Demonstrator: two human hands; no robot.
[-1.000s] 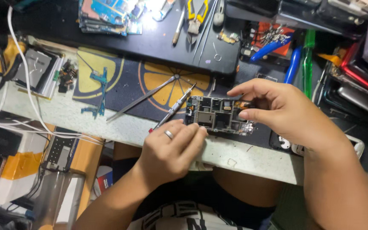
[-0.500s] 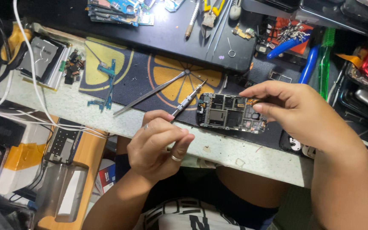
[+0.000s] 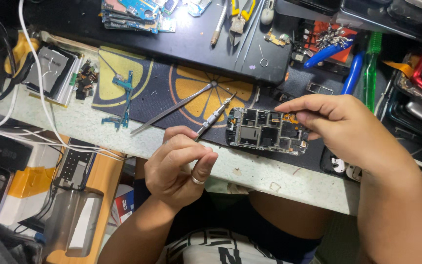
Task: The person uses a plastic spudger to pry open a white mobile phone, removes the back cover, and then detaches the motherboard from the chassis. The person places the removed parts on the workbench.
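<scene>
Cluttered repair bench, dark mat [image 3: 172, 88] with an orange-slice print, tools everywhere. Left hand [image 3: 179, 166] has its fingers closed around a slim screwdriver [image 3: 215, 116], tip hovering just off the upper left corner of the phone circuit board [image 3: 265, 130]. Right hand [image 3: 340, 128] pinches the board's right end, steadying it flat on the mat. Board is already bare, out of any casing; tweezers [image 3: 174, 107] lie idle beside it. Which screw is targeted, I can't tell, and the right fingertips hide that edge.
</scene>
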